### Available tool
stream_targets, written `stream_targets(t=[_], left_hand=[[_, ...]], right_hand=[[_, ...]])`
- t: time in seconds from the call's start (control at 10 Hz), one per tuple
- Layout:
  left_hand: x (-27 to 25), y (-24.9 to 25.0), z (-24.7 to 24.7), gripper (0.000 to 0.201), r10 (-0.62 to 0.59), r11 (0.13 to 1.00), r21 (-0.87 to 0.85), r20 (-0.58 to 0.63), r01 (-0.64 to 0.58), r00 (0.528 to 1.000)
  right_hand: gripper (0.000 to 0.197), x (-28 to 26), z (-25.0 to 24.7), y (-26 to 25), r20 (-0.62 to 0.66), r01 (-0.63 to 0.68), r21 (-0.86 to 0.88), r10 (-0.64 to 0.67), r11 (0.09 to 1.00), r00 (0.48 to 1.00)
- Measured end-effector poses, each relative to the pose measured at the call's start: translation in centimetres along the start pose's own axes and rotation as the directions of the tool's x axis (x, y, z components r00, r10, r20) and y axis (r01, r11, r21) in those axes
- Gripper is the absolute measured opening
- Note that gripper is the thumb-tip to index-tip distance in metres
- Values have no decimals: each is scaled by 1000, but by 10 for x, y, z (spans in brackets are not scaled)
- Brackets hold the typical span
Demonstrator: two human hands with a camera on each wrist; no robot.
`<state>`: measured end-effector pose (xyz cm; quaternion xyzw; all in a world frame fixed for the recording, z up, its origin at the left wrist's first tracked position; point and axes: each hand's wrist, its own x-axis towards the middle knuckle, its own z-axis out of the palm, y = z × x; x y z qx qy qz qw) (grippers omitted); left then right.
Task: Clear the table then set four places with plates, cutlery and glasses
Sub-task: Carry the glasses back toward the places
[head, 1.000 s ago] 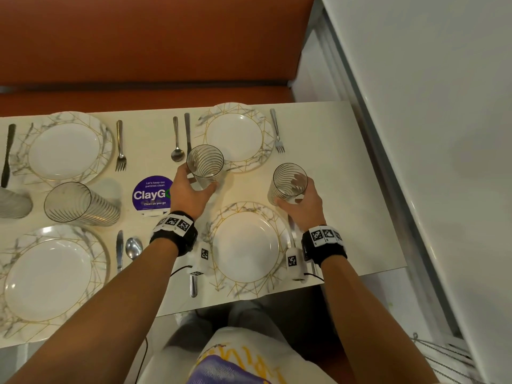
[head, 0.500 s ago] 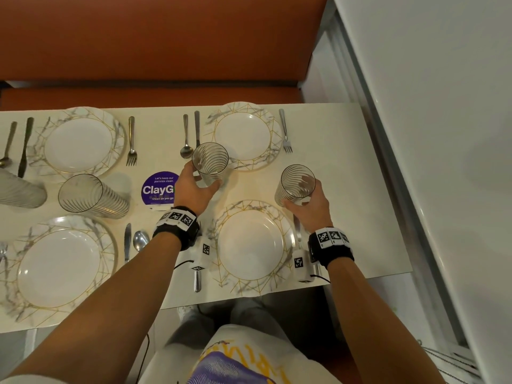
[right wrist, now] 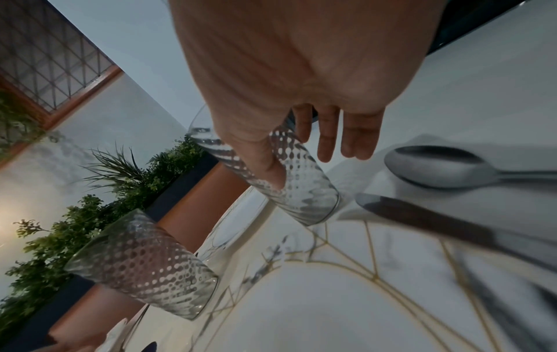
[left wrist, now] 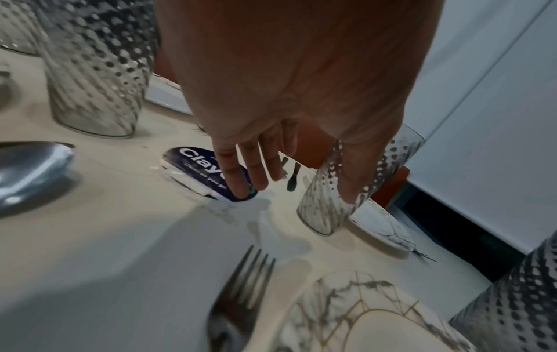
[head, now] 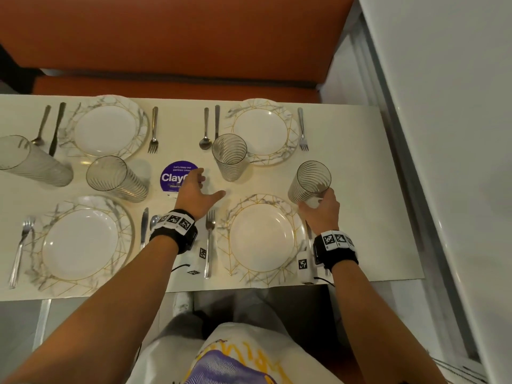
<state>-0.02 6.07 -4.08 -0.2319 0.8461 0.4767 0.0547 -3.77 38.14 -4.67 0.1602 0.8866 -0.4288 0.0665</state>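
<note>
Four gold-veined white plates lie on the cream table [head: 363, 173]. My left hand [head: 198, 189] [left wrist: 301, 188] hovers open over the purple sticker [head: 174, 177], just left of a ribbed glass [head: 230, 156] [left wrist: 319, 214] standing upright by the far right plate [head: 263, 131]. My right hand [head: 318, 206] [right wrist: 301, 164] holds the base of a second glass [head: 311, 181] [right wrist: 301, 202], thumb on one side, fingers behind it. This glass stands at the upper right of the near right plate [head: 263, 236]. A fork [head: 209, 239] lies left of that plate; knife and spoon sit under my right wrist.
Two more glasses [head: 116, 178] [head: 30, 162] stand between the left plates [head: 108, 128] [head: 80, 239], each flanked by cutlery. An orange bench [head: 177, 37] runs behind the table. A white wall [head: 443, 134] borders the right side.
My left hand has let go of the far glass and drawn back to the left, fingers spread. The right hand stays on its glass. The head view has swung left.
</note>
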Motion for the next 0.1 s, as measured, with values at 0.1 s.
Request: stream_targets(t=[0.1], left_hand=[[-6, -13, -8, 60, 10, 1000, 24, -23, -9, 1000]], right_hand=[[56, -5, 5, 2, -76, -45, -40, 42, 998, 996]])
